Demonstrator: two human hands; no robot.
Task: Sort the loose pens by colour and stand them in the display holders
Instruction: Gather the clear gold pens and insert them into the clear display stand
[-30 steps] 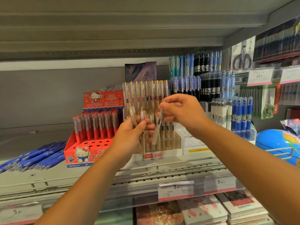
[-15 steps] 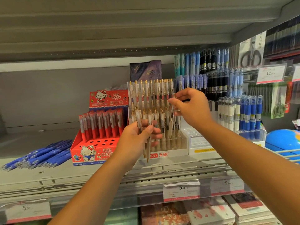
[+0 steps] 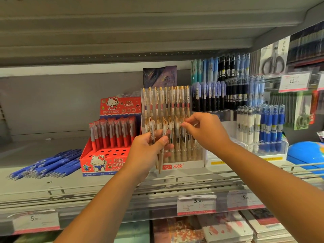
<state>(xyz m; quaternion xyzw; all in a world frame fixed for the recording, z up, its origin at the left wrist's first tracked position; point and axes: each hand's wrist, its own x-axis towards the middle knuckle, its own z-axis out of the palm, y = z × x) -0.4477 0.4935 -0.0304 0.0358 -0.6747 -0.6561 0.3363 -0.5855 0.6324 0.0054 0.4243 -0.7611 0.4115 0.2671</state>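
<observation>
My left hand (image 3: 147, 151) grips a small bunch of white pens with gold clips (image 3: 152, 132), tips pointing down, in front of the clear display holder (image 3: 177, 166) labelled in red. That holder has two tiers of the same white pens standing in it. My right hand (image 3: 206, 132) is at the tops of the front-row pens, thumb and forefinger close together; I cannot tell whether they pinch a pen. A heap of loose blue pens (image 3: 47, 165) lies on the shelf at the left.
A red cartoon-cat holder (image 3: 105, 162) with red pens and several open holes stands left of the clear one. Blue and white pens (image 3: 263, 127) fill a rack at the right, beside a blue globe (image 3: 305, 155). A wire rail with price tags (image 3: 196, 204) edges the shelf.
My right hand took one white pen from the left hand, carried it to the clear holder, then came down and left toward the front row. The left hand stayed with its bunch.
</observation>
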